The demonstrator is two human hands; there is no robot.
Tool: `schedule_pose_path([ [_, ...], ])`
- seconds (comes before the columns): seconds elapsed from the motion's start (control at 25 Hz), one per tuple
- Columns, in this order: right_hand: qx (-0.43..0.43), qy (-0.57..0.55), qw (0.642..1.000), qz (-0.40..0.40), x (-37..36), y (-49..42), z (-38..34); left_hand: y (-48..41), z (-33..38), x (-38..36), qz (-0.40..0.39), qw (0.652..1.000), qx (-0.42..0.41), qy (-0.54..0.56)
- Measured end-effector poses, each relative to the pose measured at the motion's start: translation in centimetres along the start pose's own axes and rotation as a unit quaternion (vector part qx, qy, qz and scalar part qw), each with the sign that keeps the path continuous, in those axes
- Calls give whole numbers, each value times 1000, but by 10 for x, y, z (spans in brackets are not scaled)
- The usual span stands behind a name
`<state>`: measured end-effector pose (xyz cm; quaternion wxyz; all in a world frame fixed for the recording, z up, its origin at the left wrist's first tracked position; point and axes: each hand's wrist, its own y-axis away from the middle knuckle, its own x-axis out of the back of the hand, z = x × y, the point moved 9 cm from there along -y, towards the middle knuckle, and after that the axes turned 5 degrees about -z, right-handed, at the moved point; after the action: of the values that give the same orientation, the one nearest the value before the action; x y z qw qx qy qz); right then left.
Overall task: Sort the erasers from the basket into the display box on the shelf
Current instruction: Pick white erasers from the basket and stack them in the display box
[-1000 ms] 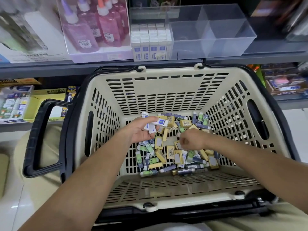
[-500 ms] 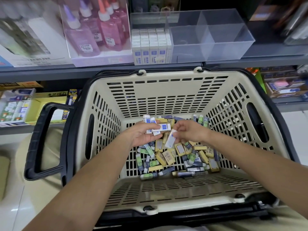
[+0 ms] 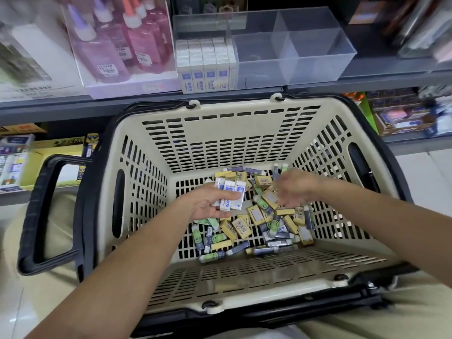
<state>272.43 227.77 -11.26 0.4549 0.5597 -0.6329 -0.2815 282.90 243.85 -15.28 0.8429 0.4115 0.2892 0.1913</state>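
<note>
**Basket** [image 3: 234, 128]: cream, with slotted walls and a black frame. It sits directly in front of the shelf [image 3: 73, 106] edge. One black handle [image 3: 36, 216] lies folded out at the basket's left side.

**Pile** [image 3: 256, 223]: loose erasers in yellow, green and dark-blue sleeves. They cover the basket floor from its centre to its far right corner, and more lie along the near edge of the floor.

**Left hand** [image 3: 208, 206]: inside the basket, above the left edge of the pile, palm turned up. Fingers and thumb curl around a bundle of white erasers [image 3: 230, 195] with blue labels. At least three lie side by side, their long axes pointing toward the far wall.

**Right hand** [image 3: 297, 185]: inside the basket, above the far right part of the pile, near the left hand but apart from it. Motion blur hides the fingers, so it cannot be told whether they are apart, together or holding an eraser.

**Box** [image 3: 305, 45]: clear plastic, on the shelf just behind the basket's far rim, divided into compartments. The left compartment holds a stock [image 3: 205, 62] of white erasers standing upright in rows against the front wall.

**Bottles** [image 3: 115, 52]: pink and purple with white caps, on the shelf just left of the box.
</note>
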Motion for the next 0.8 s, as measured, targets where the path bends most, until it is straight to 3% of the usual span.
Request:
schedule_pose_path([
  [0.08,-163,69,984,-28,0,8,53,-1,-4,0,3,1000,12,1],
  [0.16,-214,19,975,-56,-16,9,75,-1,-3,-4,0,1000,14,0],
  [0.32,-135,-127,980,-70,-47,-9,51,5,8,-7,-14,999,-5,34],
  [0.44,-38,-224,964,-136,-55,-14,28,5,15,4,9,997,-24,68],
  [0.52,-15,-146,981,-126,-40,-14,27,4,19,9,15,996,-35,77],
  [0.56,-19,-26,996,-88,-29,-16,32,4,19,9,14,996,-36,74],
  [0.64,-42,163,984,-57,-24,-19,38,3,20,8,11,997,-36,61],
  [0.8,-17,106,987,-116,-72,-33,32,5,17,7,7,998,-30,51],
])
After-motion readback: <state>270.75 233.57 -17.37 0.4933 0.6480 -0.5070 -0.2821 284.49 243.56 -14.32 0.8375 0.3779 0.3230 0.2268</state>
